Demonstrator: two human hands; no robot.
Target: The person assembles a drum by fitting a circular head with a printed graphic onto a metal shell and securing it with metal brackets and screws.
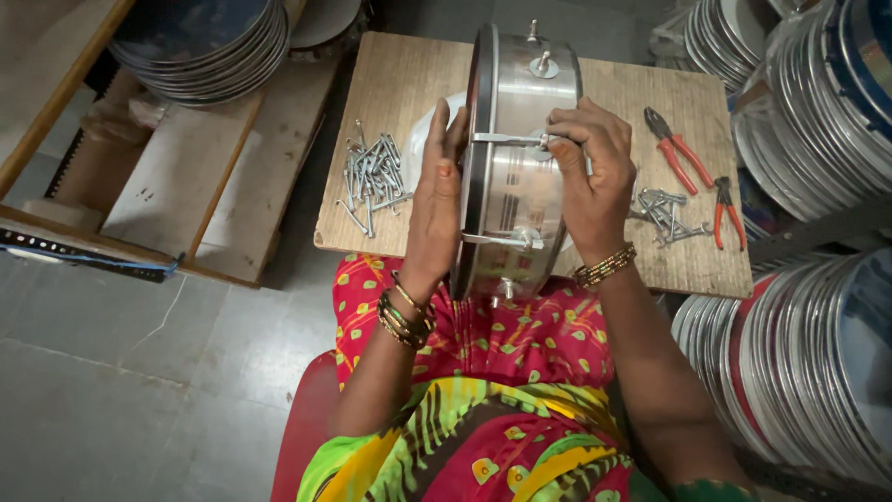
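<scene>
A shiny metal drum shell (517, 195) with a dark hoop stands on its edge on my lap, leaning over a wooden board (400, 74). My left hand (437, 200) lies flat against the hoop's left face. My right hand (590, 172) grips the shell's right side, fingers curled on a tension rod and lug near the top. Several rods and lugs run around the shell.
A pile of long metal bolts (372, 177) lies on the board's left part. Red-handled pliers (678, 149), a second smaller pair (729, 212) and several metal hooks (664, 216) lie on its right part. Stacks of round drum frames (808, 344) stand at right and top left (204, 46).
</scene>
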